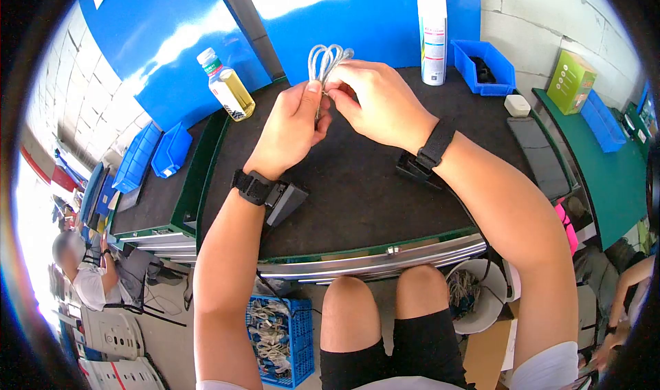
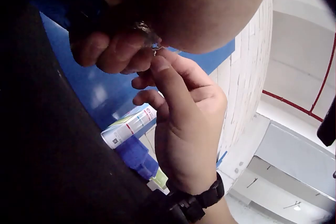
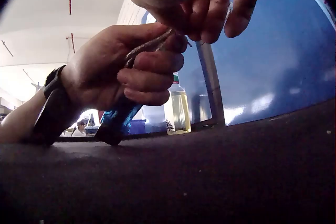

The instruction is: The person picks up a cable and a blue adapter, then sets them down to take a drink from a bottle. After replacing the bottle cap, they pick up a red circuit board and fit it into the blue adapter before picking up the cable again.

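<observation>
A grey cable (image 1: 323, 63) is gathered in several loops above the dark table mat, standing up from my left hand (image 1: 292, 118). That hand grips the bundle, with the thumb pressed against it and the fingers curled behind. In the right wrist view, a cable length (image 3: 149, 45) runs through the left fist (image 3: 144, 71). My right hand (image 1: 378, 101) is bent over the same bundle. Its thumb and forefinger meet at a thin wire tie (image 2: 155, 50), seen small in the left wrist view. The left palm and fingers partly hide the bundle there.
On the mat (image 1: 330, 197) stand an oil bottle (image 1: 232, 94), a spray can (image 1: 433, 39) and a blue bin (image 1: 485, 67). A phone (image 1: 540, 156) lies right. Below are a blue basket of cables (image 1: 300, 342) and a white bucket (image 1: 488, 301). Another person (image 1: 93, 276) sits left.
</observation>
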Action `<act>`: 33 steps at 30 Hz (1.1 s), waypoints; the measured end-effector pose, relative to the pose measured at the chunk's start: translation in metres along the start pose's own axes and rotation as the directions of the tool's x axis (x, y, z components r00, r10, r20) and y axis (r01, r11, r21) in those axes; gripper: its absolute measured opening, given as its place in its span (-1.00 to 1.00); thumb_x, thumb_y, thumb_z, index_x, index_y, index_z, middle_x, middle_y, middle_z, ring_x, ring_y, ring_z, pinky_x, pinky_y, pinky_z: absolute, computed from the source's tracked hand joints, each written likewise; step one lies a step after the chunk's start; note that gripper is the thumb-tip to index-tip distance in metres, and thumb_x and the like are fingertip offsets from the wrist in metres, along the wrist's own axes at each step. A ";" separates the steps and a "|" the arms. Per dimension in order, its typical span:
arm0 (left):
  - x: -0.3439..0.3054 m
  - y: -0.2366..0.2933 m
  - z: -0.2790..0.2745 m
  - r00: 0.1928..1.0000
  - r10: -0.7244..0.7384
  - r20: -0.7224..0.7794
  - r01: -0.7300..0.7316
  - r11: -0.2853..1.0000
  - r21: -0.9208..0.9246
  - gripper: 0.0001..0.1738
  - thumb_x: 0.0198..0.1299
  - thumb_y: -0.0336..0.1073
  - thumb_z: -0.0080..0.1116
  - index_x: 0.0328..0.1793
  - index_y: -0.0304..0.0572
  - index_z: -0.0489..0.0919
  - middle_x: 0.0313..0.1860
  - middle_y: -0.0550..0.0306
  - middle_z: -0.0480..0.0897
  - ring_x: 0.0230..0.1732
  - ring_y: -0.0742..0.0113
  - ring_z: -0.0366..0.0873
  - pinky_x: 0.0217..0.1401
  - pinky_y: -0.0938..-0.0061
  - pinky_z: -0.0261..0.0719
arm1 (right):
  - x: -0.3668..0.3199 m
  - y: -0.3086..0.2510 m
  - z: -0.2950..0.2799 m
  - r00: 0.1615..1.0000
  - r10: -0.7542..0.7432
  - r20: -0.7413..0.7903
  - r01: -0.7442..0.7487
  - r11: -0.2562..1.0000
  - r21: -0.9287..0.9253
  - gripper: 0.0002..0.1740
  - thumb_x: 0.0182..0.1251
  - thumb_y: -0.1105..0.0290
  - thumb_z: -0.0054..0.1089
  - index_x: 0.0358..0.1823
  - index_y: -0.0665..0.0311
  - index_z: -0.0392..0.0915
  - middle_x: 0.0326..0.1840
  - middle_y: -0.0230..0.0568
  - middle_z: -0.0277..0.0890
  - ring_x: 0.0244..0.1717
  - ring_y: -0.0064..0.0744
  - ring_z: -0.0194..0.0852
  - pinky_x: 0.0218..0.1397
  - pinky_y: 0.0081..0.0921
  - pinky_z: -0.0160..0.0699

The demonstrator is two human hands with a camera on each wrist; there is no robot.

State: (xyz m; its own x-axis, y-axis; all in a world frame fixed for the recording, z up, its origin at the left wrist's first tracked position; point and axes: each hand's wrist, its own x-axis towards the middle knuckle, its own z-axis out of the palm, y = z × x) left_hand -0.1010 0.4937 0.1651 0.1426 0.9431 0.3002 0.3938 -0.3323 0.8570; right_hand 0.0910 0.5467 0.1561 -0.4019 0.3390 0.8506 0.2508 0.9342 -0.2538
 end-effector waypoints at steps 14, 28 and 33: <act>0.000 0.000 -0.008 0.998 -0.044 0.055 0.053 0.984 -0.171 -0.48 0.84 0.05 -0.19 -0.02 -0.21 0.58 -0.41 0.22 0.56 -0.50 0.44 0.43 -0.42 0.47 0.40 | -0.002 0.010 0.003 0.998 0.068 0.015 -0.070 0.974 0.218 -0.94 0.53 0.58 0.31 -0.05 0.41 0.67 -0.16 -0.05 0.79 -0.24 -0.23 0.77 -0.10 -0.35 0.72; -0.001 0.004 -0.002 1.000 -0.011 0.019 0.011 1.000 0.010 -0.49 0.84 0.03 -0.16 -0.06 -0.20 0.57 -0.39 0.22 0.58 -0.52 0.49 0.44 -0.46 0.51 0.37 | -0.005 0.014 0.013 0.906 0.289 0.308 -0.408 0.789 0.459 -0.76 0.79 0.36 0.03 0.07 0.36 0.64 -0.17 -0.37 0.63 -0.22 -0.53 0.57 -0.07 -0.46 0.62; -0.002 0.004 -0.001 0.999 0.025 0.028 -0.025 1.000 -0.002 -0.53 0.84 0.00 -0.13 -0.02 -0.22 0.58 -0.35 0.23 0.53 -0.49 0.51 0.42 -0.45 0.51 0.38 | -0.004 0.016 0.007 0.751 0.403 0.523 -0.660 0.495 0.565 -0.76 0.79 0.32 0.02 0.03 0.29 0.64 -0.19 -0.38 0.57 -0.18 -0.53 0.53 -0.06 -0.43 0.63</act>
State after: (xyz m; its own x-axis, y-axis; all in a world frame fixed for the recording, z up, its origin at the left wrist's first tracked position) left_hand -0.1011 0.4907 0.1683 0.1778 0.9340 0.3099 0.3880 -0.3559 0.8502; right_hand 0.0905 0.5612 0.1449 -0.6612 0.6895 0.2956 -0.1086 0.3018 -0.9472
